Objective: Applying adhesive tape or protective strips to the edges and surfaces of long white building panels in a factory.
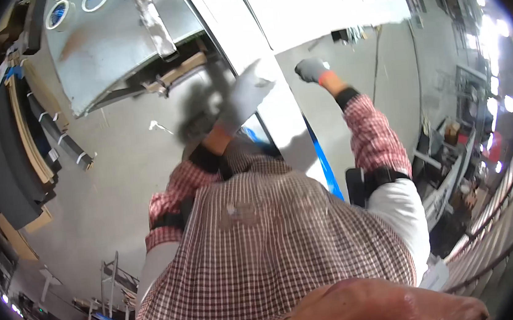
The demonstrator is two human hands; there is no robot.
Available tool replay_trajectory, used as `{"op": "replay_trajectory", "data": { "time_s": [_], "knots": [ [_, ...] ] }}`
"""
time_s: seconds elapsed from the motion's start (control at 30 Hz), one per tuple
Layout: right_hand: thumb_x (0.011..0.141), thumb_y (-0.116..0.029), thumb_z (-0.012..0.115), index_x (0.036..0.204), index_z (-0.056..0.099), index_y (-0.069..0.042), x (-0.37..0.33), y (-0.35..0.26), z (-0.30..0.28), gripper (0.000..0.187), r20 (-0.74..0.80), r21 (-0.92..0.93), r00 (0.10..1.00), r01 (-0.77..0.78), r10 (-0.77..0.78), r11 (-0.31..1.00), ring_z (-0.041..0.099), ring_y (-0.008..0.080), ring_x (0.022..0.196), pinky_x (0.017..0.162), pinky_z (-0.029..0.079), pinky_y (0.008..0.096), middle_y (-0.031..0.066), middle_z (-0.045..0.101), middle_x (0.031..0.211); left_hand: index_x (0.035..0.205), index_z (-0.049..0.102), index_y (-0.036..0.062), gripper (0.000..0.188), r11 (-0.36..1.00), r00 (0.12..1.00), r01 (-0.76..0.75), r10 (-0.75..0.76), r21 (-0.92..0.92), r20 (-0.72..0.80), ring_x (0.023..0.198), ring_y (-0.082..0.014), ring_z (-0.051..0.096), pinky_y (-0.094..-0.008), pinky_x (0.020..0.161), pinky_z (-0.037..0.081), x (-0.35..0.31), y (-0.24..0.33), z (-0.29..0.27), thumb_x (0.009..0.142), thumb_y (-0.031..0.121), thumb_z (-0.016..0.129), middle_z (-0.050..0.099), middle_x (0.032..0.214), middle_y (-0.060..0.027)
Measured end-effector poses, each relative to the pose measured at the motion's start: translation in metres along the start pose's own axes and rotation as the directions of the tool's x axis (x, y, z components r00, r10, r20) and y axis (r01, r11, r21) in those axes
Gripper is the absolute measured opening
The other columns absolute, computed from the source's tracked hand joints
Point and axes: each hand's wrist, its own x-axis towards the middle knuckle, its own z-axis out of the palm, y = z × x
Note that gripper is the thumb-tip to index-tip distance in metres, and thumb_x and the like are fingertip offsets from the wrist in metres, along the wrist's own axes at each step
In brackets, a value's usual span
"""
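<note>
A long white panel [280, 90] runs away from my body, with blue strips [326, 168] along its near edge. My left hand [250, 96], in a grey glove, is over the panel's left part. Its fingers look stretched out and apart, though motion and glare blur them; I see nothing in them. To the right of the panel, above the grey floor, is my right hand [311, 69], also gloved. Those fingers are curled closed, and whatever they may hold is hidden.
A metal-topped table [128, 46] with tape rolls [58, 15] stands at the far left. A large white sheet [340, 4] lies far right. Dark padded strips and boards [11, 140] are stacked at left. A cable [377, 62] crosses the floor, and racks [455, 165] line the right.
</note>
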Motion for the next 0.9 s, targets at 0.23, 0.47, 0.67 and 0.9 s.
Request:
{"op": "replay_trajectory", "data": {
  "time_s": [0.23, 0.47, 0.67, 0.9],
  "knots": [
    [0.073, -0.016, 0.054, 0.098, 0.064, -0.007, -0.051, -0.045, -0.057, 0.029, 0.162, 0.382, 0.976, 0.076, -0.147, 0.921, 0.064, 0.0358, 0.08, 0.069, 0.049, 0.0451, 0.0188, 0.065, 0.079, 0.138, 0.014, -0.0122, 0.083, 0.928, 0.963, 0.249, -0.209, 0.278, -0.168, 0.122, -0.0401, 0.045, -0.045, 0.09, 0.047, -0.096, -0.071, 0.151, 0.086, 0.03, 0.063, 0.027, 0.141, -0.0351],
    [0.074, -0.011, 0.055, 0.091, 0.065, -0.006, -0.04, -0.066, -0.051, 0.02, -0.126, 0.125, 0.992, -0.012, 0.028, 0.992, 0.065, 0.0328, 0.083, 0.067, 0.051, 0.0448, 0.0152, 0.066, 0.088, 0.137, 0.004, -0.0185, 0.112, 0.792, 0.86, 0.414, -0.501, -0.449, -0.091, 0.105, -0.0335, 0.058, -0.0374, 0.087, 0.048, -0.062, -0.049, 0.065, 0.071, 0.034, 0.078, 0.054, 0.116, -0.0293],
    [0.072, 0.002, 0.055, 0.112, 0.061, -0.008, -0.118, -0.141, -0.152, 0.042, -0.184, 0.661, 0.815, 0.516, -0.549, 0.545, 0.062, 0.0321, 0.086, 0.08, 0.049, 0.036, 0.0152, 0.063, 0.099, 0.139, 0.02, -0.0115, 0.088, 0.848, 0.945, 0.153, -0.276, -0.508, -0.177, 0.09, -0.0214, 0.063, -0.0321, 0.083, 0.05, -0.126, 0.057, -0.014, 0.076, 0.018, 0.073, 0.063, 0.099, -0.0182],
    [0.077, -0.012, 0.065, 0.103, 0.068, -0.01, -0.073, -0.024, -0.086, 0.026, 0.011, 0.521, 1.0, 0.004, -0.012, 0.853, 0.067, 0.0233, 0.08, 0.073, 0.05, 0.0319, 0.0096, 0.069, 0.098, 0.135, 0.041, 0.001, 0.064, 0.834, 0.899, 0.315, -0.415, -0.454, -0.139, 0.067, -0.0226, 0.061, -0.0317, 0.068, 0.05, -0.131, -0.013, 0.007, 0.075, 0.005, 0.061, 0.064, 0.08, -0.0145]
  ]
}}
